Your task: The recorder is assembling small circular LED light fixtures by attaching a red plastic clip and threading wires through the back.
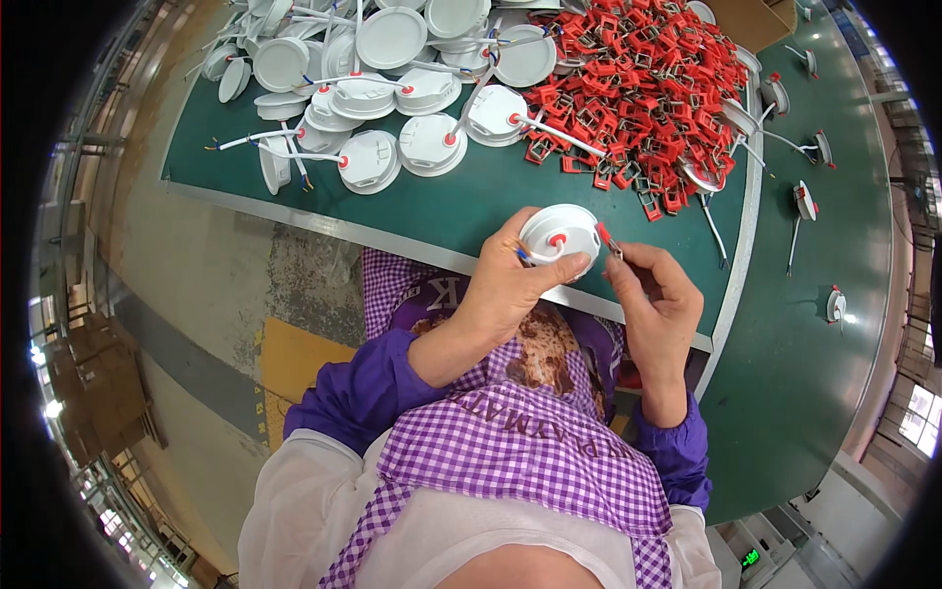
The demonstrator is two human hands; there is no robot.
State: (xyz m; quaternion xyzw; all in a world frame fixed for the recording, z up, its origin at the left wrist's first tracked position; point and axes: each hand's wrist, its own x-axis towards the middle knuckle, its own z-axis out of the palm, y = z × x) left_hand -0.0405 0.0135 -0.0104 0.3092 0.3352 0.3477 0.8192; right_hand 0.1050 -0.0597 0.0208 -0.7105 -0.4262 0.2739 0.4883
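From my end I watched the head view: the left hand [505, 285] was gripping a round white lamp housing [573, 224], thumb across its near side and fingers wrapped round the left edge. The housing hung above the near edge of the green table [422, 211], cable side up, a short white cable with bare coloured ends curling toward the left fingers.

The right hand [655, 299] had a red clip [604, 235] with metal parts pinched between thumb and fingertips, right at the housing's right edge. I could not tell whether clip and rim were touching.

I judged the step in hand to be fitting that clip to the housing's side. As I read it, the next move called for a steady left grip while the right lined the clip up with its seat and pressed it home; a tilted clip might have slipped out of the pinch.

Far and to the right lay a heap of red clips [638, 88]; far left, a pile of white housings [391, 37]. On the green surface to the right [785, 373], several spaced-out housings [807, 200] showed red parts at their sides, which I took for finished pieces.
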